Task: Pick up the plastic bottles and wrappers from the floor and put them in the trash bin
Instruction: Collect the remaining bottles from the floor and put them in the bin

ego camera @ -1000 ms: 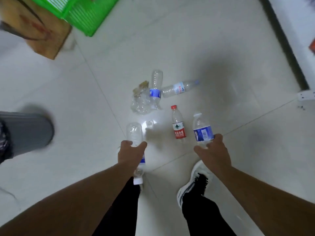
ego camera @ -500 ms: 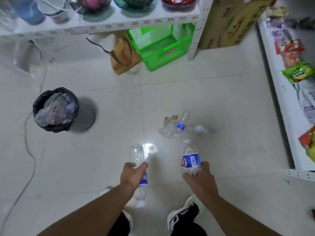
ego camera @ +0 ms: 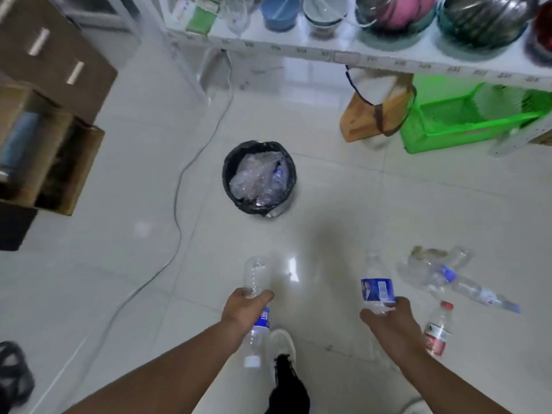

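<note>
While both arms extend forward over the tiled floor [ego camera: 119, 264], each of the hands carries one bottle. Far left of the hands, open cardboard boxes [ego camera: 50, 150] stand on the floor, and a thin cable [ego camera: 179, 204] runs past them. The left hand [ego camera: 243, 309] is closed around the middle of a clear bottle [ego camera: 255, 277], base pointing forward, white cap toward the person. Ahead of the hands, between them, stands the trash bin [ego camera: 259, 150], lined in black and holding crumpled clear plastic. The right hand [ego camera: 388, 322] is closed around a blue-labelled bottle [ego camera: 377, 286], held upright. Just right of the right hand, a red-capped bottle [ego camera: 437, 330] lies on the floor. Further right and forward lie two more clear bottles [ego camera: 472, 289] and crumpled wrappers [ego camera: 424, 258], touching one another.
</note>
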The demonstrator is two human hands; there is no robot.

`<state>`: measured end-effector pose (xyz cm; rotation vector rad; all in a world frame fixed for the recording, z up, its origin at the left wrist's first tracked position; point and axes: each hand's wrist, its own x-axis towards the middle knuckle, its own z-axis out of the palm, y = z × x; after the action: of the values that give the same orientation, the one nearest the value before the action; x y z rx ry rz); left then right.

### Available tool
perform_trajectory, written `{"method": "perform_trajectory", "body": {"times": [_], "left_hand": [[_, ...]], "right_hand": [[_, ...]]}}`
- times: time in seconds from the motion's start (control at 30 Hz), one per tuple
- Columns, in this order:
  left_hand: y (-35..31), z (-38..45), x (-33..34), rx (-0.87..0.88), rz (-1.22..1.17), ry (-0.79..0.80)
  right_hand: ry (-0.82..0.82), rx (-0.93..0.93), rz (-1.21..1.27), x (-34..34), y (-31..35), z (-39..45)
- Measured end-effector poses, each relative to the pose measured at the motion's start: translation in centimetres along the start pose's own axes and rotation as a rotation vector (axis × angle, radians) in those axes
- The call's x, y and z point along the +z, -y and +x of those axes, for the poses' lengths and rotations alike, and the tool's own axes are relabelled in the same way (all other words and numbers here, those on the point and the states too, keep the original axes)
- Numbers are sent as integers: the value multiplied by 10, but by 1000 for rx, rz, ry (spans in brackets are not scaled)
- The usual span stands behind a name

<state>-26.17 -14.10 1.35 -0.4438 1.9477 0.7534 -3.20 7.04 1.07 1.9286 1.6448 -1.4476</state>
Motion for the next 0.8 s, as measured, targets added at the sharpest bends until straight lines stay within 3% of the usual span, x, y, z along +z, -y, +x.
{"method": "perform_trajectory", "body": {"times": [0.13,0.27,0.57,0.8], "left_hand": [[-28,14,-76,19,-36,-65],[-54,28,-112,29,-75,-108],[-124,61,-118,-10,-112,-194],[-212,122,-106,164,-66,-147]], "right_hand": [[107,-78,-18,54,73,-8],[178,-162,-85,91,134,-3],[209,-155,-185,109,226,53],[196,-169,-250,113,282,105]]}}
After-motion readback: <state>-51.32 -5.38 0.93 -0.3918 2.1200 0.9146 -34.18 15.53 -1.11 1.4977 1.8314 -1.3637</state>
